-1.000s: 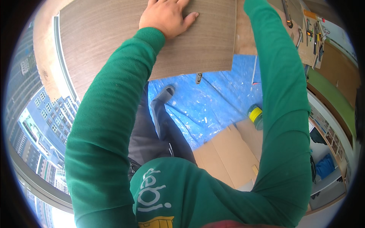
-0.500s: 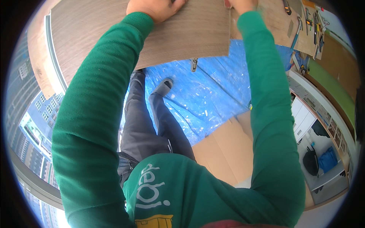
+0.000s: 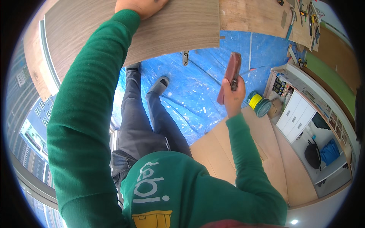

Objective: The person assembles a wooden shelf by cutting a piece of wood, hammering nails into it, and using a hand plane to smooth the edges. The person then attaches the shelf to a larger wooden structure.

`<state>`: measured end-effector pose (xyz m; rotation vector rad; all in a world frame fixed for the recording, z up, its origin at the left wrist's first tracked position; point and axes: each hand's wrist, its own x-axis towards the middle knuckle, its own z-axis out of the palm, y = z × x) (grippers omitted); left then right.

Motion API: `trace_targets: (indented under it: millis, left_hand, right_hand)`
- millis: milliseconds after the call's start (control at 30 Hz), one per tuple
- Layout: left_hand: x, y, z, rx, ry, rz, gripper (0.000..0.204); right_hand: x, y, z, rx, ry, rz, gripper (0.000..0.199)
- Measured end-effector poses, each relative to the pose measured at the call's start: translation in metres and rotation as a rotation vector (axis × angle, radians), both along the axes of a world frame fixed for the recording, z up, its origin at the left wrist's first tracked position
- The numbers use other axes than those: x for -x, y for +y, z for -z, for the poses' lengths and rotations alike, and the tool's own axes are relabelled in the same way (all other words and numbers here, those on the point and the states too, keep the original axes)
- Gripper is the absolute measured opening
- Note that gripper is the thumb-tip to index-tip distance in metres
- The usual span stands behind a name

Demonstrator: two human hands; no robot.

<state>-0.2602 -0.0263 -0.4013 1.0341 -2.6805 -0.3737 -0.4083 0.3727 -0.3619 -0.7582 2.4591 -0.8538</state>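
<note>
My left hand (image 3: 142, 7) rests flat on a wood-grain panel (image 3: 171, 28), its fingers partly cut off by the top of the view. A metal hinge (image 3: 186, 58) sticks out from the panel's near edge. Out over the blue sheeting, away from the panel, my right hand (image 3: 234, 97) is closed around a long reddish-brown tool (image 3: 235, 62) that looks like a hand plane. The tool is held upright and slightly tilted, and my fingers cover part of its middle.
Blue plastic sheeting (image 3: 205, 87) covers the floor, with cardboard (image 3: 213, 148) nearer me. A dark green bucket with a yellow band (image 3: 259, 103) stands at the right. Beyond it are white drawers (image 3: 294, 116). A hammer (image 3: 291, 24) and other tools lie on the workbench (image 3: 254, 17).
My right hand has come off the panel's right side, down and towards me, bringing the reddish-brown tool into full view. My left hand stays on the panel; the view has shifted slightly.
</note>
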Motion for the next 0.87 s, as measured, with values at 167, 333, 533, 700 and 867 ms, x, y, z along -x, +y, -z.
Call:
trace_targets:
  millis: [167, 333, 533, 700, 867]
  left_hand:
    - [-0.002, -0.002, -0.003, -0.024, 0.002, 0.001, 0.069]
    - [-0.001, -0.003, -0.002, -0.042, -0.002, 0.009, 0.07]
    - [-0.002, -0.005, -0.004, -0.075, 0.032, 0.009, 0.069]
    - [-0.003, -0.007, -0.001, -0.077, 0.061, 0.021, 0.07]
    - [-0.005, -0.005, -0.001, -0.075, 0.057, 0.01, 0.071]
  right_hand:
    - [0.018, -0.054, -0.029, 0.282, -0.332, 0.195, 0.042]
    - [0.078, -0.198, -0.014, 0.353, -0.202, 0.102, 0.04]
    - [0.134, -0.378, 0.002, 0.189, 0.203, -0.255, 0.045]
    - [0.131, -0.448, 0.004, -0.012, 0.387, -0.327, 0.044]
    - [0.136, -0.455, 0.01, -0.063, 0.419, -0.374, 0.047]
